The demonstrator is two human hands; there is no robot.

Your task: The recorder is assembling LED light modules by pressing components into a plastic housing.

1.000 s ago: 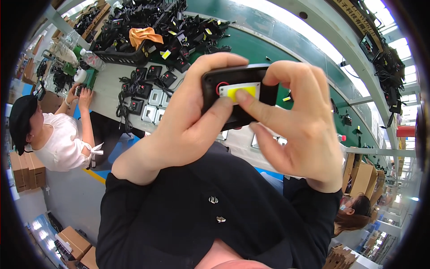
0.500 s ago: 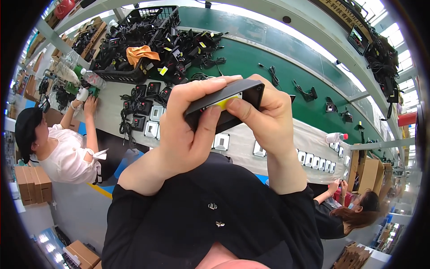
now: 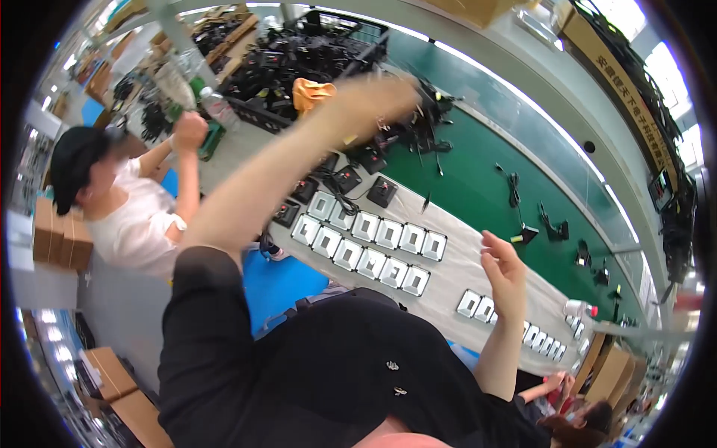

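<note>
Far out over the heap of black corded parts (image 3: 418, 123), my left hand (image 3: 381, 104) is smeared by motion, so its fingers and anything in them cannot be made out. My right hand (image 3: 504, 275) hovers above the pale table covering (image 3: 441, 280), fingers apart and holding nothing. Below and left of it, square dark-edged units with silver-white insides (image 3: 370, 261) lie in two rows. A shorter row of similar units (image 3: 469, 302) runs beside the right wrist. Between the heap and the rows sits a black box-shaped housing (image 3: 382, 192), near several black units with cords (image 3: 346, 179).
A black crate (image 3: 261, 119) full of corded parts stands at the far left, with an orange cloth (image 3: 310, 95) on it. Cables lie along the green bench strip (image 3: 485, 187). One co-worker (image 3: 131, 194) sits left, another (image 3: 575, 418) at lower right. A bottle (image 3: 219, 108) stands far left.
The black housing with the yellow label is no longer between my hands. My left hand has swung out to the heap; my right hand has drawn back, now open. The view has shifted and tilted.
</note>
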